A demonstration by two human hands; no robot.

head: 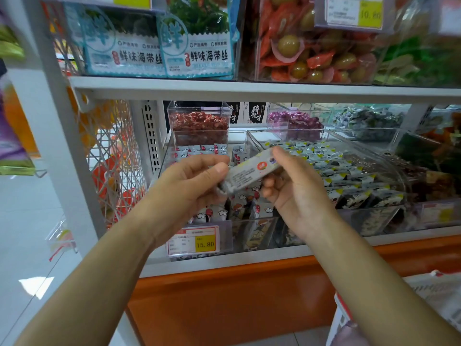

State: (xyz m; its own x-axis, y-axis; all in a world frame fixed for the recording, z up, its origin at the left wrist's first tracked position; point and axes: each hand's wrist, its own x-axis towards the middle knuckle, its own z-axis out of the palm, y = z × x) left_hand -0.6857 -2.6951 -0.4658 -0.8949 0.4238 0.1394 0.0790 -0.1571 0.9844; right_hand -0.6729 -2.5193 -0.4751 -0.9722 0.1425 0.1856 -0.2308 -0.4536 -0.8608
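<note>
A small grey-white snack packet (pixel 245 172) with a red round logo is held tilted in front of a shop shelf. My left hand (pixel 189 186) pinches its lower left end between thumb and fingers. My right hand (pixel 296 186) grips its upper right end, fingers curled round it. Below and behind the packet stands a clear plastic bin (pixel 249 236) filled with several similar white packets printed with cartoon figures.
A price tag (pixel 193 242) reading 15.80 hangs on the bin's front. To the right a second clear bin (pixel 369 218) holds black-and-white packets. Seaweed bags (pixel 197 53) and wrapped snacks fill the shelf above. A white wire rack (pixel 112 156) stands left; an orange base (pixel 224 300) lies below.
</note>
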